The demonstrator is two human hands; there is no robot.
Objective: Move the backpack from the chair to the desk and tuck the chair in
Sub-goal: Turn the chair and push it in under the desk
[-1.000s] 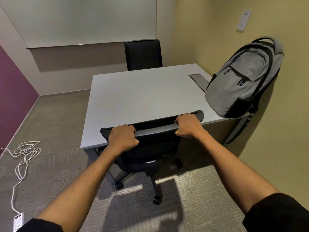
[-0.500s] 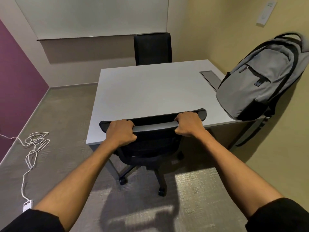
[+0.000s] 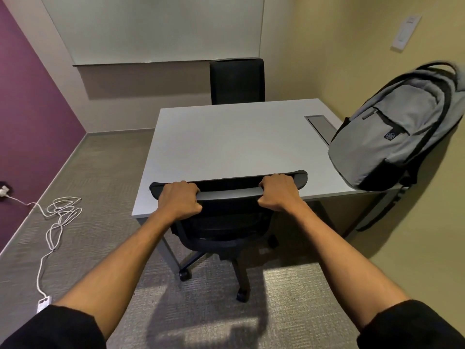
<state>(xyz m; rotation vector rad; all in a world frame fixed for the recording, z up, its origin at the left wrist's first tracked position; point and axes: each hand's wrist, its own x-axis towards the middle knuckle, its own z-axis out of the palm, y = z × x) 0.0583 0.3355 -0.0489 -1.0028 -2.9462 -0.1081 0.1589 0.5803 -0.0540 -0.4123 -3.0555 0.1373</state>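
Black chair (image 3: 227, 192) top in both hands' closed grip, backpack (image 3: 392, 137) far right.

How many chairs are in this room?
2. One chair is at the near side of the desk, held at its backrest by both hands. The other chair is at the far side. More could be out of view.

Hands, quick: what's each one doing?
Left hand: closed, gripping the chair backrest's top edge.
Right hand: closed, gripping the same edge.
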